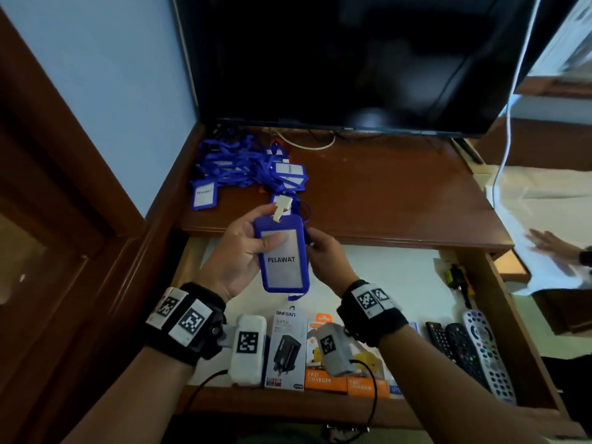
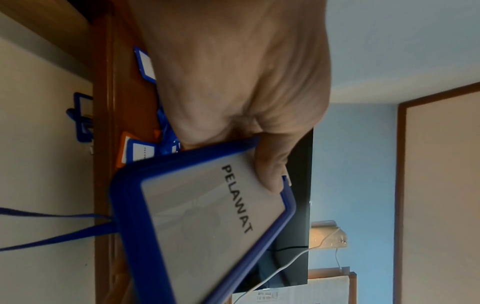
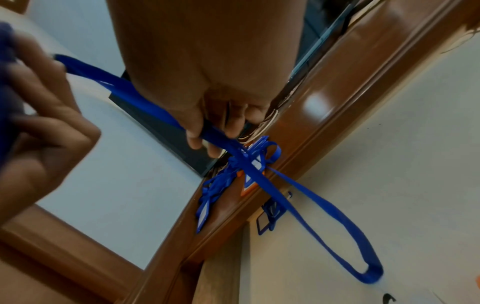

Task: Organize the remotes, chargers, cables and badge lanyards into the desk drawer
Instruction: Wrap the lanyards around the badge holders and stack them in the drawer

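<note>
My left hand (image 1: 246, 248) grips a blue badge holder (image 1: 283, 256) marked PELAWAT above the open drawer (image 1: 368, 277), thumb across its face; the left wrist view shows the badge holder (image 2: 207, 216) close up. My right hand (image 1: 323, 251) pinches its blue lanyard strap (image 3: 166, 115) beside the holder, and the strap's loop (image 3: 363, 265) hangs down over the drawer. A pile of blue badge lanyards (image 1: 250, 168) lies on the desk top at the back left. Charger boxes (image 1: 285, 347) and remotes (image 1: 471, 344) lie along the drawer's front.
A dark TV screen (image 1: 352, 59) stands at the back of the wooden desk (image 1: 400, 193), with a white cable (image 1: 307, 144) under it. A small yellow-black item (image 1: 458, 277) lies in the drawer's right side. Another person's hand (image 1: 551, 245) is at the right edge.
</note>
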